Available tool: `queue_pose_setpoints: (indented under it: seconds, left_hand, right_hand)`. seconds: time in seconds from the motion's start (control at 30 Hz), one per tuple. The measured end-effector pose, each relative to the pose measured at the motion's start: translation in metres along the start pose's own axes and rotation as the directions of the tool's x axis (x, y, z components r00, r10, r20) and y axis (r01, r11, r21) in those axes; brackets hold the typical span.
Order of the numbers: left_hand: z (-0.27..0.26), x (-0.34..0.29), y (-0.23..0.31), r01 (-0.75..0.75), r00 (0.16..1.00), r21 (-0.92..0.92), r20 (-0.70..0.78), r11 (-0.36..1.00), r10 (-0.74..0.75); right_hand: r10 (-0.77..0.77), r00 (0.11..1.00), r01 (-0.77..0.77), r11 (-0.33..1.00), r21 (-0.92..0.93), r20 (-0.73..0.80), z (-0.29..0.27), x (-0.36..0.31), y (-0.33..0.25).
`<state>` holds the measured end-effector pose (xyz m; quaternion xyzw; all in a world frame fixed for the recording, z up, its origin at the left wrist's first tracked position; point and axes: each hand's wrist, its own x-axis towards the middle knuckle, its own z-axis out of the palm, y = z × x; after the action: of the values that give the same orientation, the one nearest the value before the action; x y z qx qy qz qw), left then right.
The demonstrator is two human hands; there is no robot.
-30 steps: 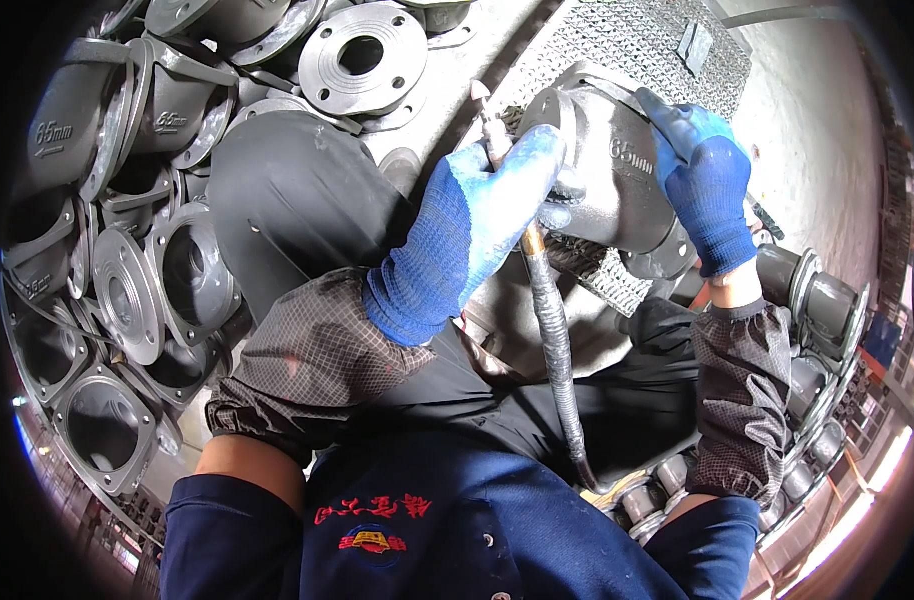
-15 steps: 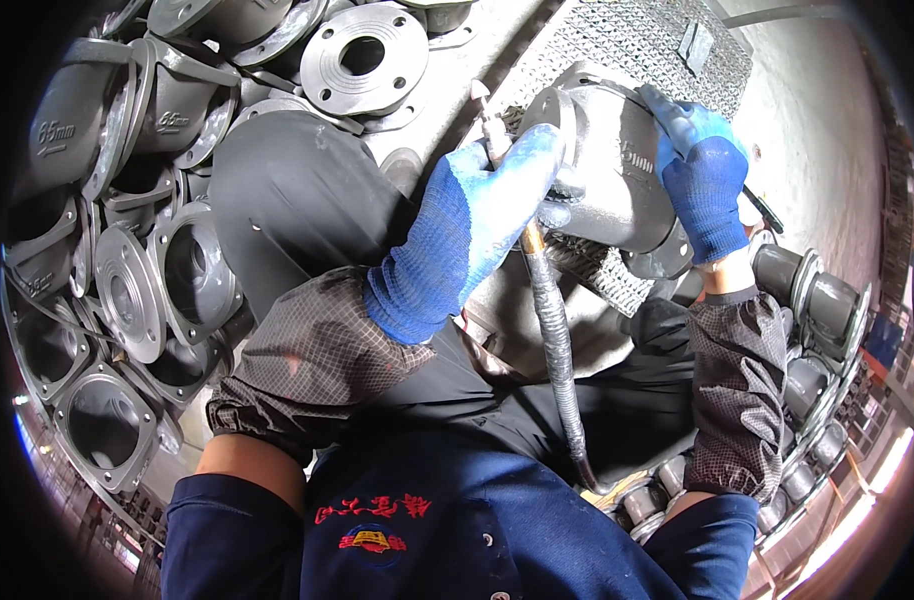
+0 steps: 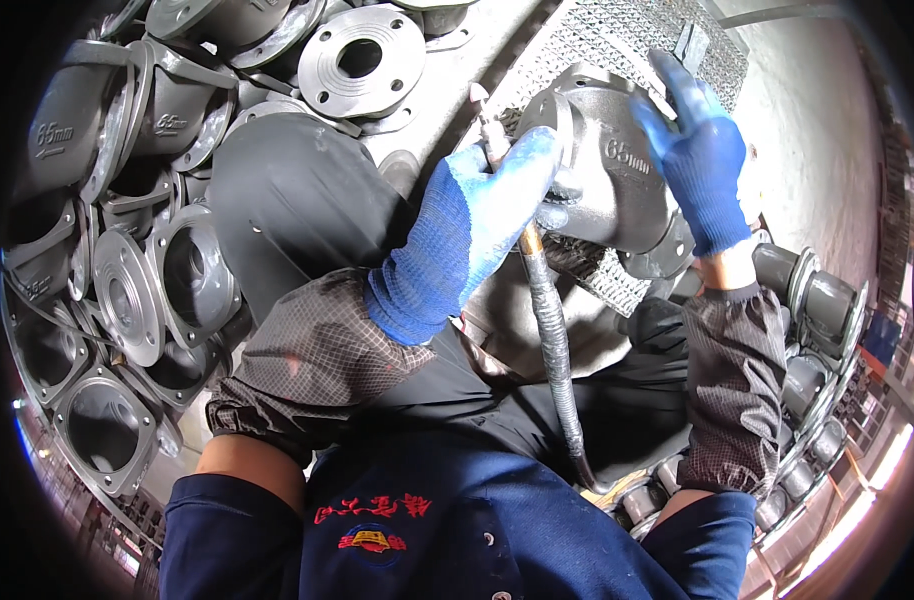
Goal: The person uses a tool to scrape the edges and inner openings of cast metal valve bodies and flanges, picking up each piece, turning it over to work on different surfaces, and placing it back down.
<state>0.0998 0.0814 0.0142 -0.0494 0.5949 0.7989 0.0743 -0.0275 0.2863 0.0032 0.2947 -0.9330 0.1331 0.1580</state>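
My left hand (image 3: 477, 215), in a blue work glove, is wrapped round a slim air grinder (image 3: 494, 137) with a small pinkish pointed tip at its upper end. A tape-wrapped hose (image 3: 549, 320) runs down from below that hand. Right beside it lies a grey cast-metal valve body (image 3: 602, 195) with flanged ends and raised marking on its side; the left fingers are against its left flange. My right hand (image 3: 702, 165), gloved too, is open at the casting's upper right, fingers apart and holding nothing. Whether its fingertips still touch the casting, I cannot tell.
A textured metal work surface (image 3: 617, 35) lies under and behind the casting, with a small metal block (image 3: 691, 48) on it. Several similar flanged castings (image 3: 192, 265) are piled at the left. More castings (image 3: 812, 300) stand in rows at the lower right.
My right hand has loosened from the casting, its fingers lifting and spreading. The casting has turned slightly, so its raised marking shows more fully. The left hand and grinder have hardly moved.
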Motion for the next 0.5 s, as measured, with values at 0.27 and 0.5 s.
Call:
queue_pose_setpoints:
  seconds: [0.27, 0.5]
  left_hand:
    - [0.0, -0.002, 0.002, -0.011, 1.0, 0.003, 0.005, 1.0, 0.011]
    - [0.004, -0.004, -0.004, -0.048, 0.999, -0.027, -0.02, 0.998, 0.047]
  right_hand:
    - [0.125, 0.979, -0.082, 0.964, -0.252, 0.162, 0.036, 0.024, -0.004]
    - [0.29, 0.931, -0.256, 0.952, -0.169, 0.22, 0.018, 0.017, -0.001]
